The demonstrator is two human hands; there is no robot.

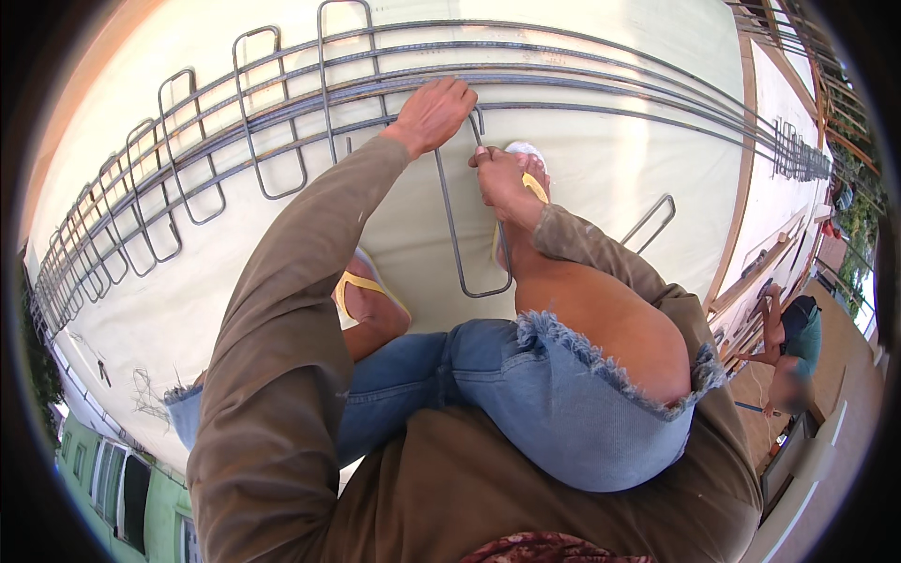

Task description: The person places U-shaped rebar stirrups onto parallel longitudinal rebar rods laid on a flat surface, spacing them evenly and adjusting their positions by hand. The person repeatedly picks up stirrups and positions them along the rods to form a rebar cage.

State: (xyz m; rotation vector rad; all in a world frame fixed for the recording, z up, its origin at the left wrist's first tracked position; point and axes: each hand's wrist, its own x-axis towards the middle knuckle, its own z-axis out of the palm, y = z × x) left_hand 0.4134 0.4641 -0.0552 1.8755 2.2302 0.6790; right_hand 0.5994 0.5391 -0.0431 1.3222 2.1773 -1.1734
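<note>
A bent steel stirrup [452, 225], a narrow rectangular loop, hangs down between my feet from a run of long rebars [563, 84]. My left hand [434, 113] is closed at the stirrup's upper end, against the bars, and its fingertips are partly hidden. Lower down, my right hand [502, 174] pinches the stirrup's right leg below a short hooked end. Left of my hands, several other stirrups [269, 195] stand around the bars in a spaced row.
A loose stirrup [644, 219] lies on the pale surface right of my knee. Sandals are on my feet, one [377, 279] behind my left forearm. Thin tangled wire [150, 399] and a dark hand tool [103, 372] lie far left. Another person [798, 342] bends over at far right.
</note>
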